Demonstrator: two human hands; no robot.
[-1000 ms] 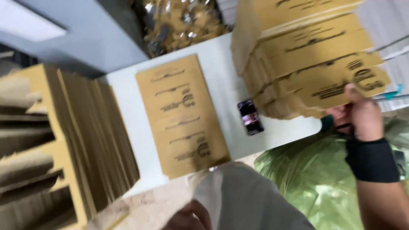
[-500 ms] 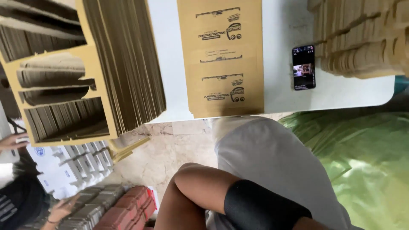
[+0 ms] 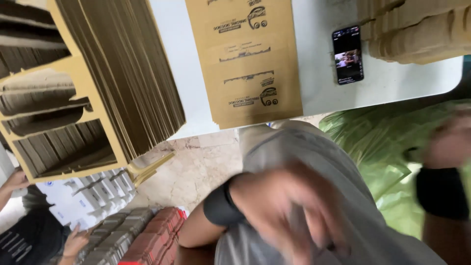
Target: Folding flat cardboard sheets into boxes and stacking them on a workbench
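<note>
Two bare hands show near the bottom of the view, both smeared by motion. The left hand (image 3: pixel 289 211) hangs in front of the person's grey shirt (image 3: pixel 314 157), a black wristband (image 3: pixel 218 206) just behind it; its fingers (image 3: pixel 319 230) look spread and hold nothing, touching nothing that can be made out. The right hand (image 3: pixel 449 142) sits at the right edge above a second black wristband (image 3: pixel 441 194), over a crumpled green plastic sheet (image 3: pixel 373 142); it is too blurred to tell whether its fingers are curled or spread, or whether they hold anything.

On the far side lies a white worktop (image 3: pixel 392 86). A flat brown cardboard sleeve (image 3: pixel 248 64) with dark print lies on it straight ahead, its near edge overhanging the worktop's rim, well apart from both hands. Just to its right a dark phone (image 3: pixel 348 55) lies face up with its screen lit. Beyond the phone, at the far right, a pile of flattened brown cartons (image 3: pixel 417 29) rests on the worktop. At the left a big stack of flat brown cardboard sheets (image 3: pixel 122 73) stands on edge, its cut-out openings showing the layers inside.

Below the worktop is a pale marbled floor (image 3: pixel 201 167). At the near left, rows of small white boxes (image 3: pixel 93 196) and red and grey packs (image 3: pixel 147 235) lie together. Another person's hand (image 3: pixel 76 240) rests beside the packs, and a second one (image 3: pixel 14 179) shows at the left edge.
</note>
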